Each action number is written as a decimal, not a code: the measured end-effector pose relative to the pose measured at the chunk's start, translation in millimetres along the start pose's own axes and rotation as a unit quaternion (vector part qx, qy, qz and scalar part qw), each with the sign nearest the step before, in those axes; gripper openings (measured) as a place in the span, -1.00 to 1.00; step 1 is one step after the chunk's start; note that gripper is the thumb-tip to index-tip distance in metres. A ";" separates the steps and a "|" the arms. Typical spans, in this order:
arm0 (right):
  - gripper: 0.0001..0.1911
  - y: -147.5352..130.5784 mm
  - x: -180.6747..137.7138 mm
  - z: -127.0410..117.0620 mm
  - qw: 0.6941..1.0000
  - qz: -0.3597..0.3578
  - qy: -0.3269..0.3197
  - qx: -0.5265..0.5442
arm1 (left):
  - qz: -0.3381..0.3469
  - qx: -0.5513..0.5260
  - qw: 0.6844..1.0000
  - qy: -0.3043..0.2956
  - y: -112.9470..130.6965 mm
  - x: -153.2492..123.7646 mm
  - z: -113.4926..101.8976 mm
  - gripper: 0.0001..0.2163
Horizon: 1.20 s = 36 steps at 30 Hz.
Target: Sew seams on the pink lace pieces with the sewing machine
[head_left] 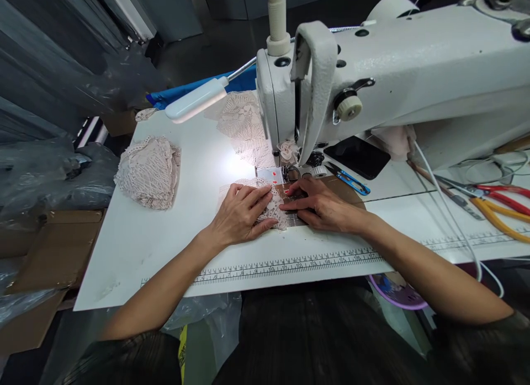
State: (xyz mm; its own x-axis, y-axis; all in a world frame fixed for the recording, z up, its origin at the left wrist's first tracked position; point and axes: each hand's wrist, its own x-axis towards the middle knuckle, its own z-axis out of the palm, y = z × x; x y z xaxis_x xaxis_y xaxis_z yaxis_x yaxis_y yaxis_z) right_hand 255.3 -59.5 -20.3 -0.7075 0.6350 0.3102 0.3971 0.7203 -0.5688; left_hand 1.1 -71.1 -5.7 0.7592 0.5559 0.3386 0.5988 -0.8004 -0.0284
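A piece of pale pink lace fabric (275,209) lies on the bed of a white sewing machine (397,59), just in front of the needle area. My left hand (244,214) rests flat on this lace, fingers stretched out and pressing it down. At the lace's right edge is my right hand (321,206), its thumb and fingertips on or beside the edge; whether they pinch it I cannot make out. Behind the needle, more lace (244,126) spreads over the table. A small fabric flower (289,151) hangs on the machine head.
A lace bundle (149,172) sits on the white table (199,181) at left. A lamp (196,100) shines over the bed. Blue thread snips (348,179), a black phone (358,156) and orange-handled scissors (503,217) lie at right. A printed ruler (273,269) runs along the front edge.
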 end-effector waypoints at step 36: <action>-0.68 -9.7 -3.3 0.1 0.991 0.072 0.020 -0.111 | 0.006 -0.022 0.999 -0.029 -11.8 26.7 13.8 -0.64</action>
State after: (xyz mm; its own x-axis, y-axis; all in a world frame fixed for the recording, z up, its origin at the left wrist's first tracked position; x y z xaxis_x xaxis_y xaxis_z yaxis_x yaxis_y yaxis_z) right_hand 253.8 -68.6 -15.9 -0.6125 0.7430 0.2697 0.6147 0.6623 -0.4284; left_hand 17.8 -43.7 -9.3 0.7807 0.5570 0.2833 0.5783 -0.8158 0.0103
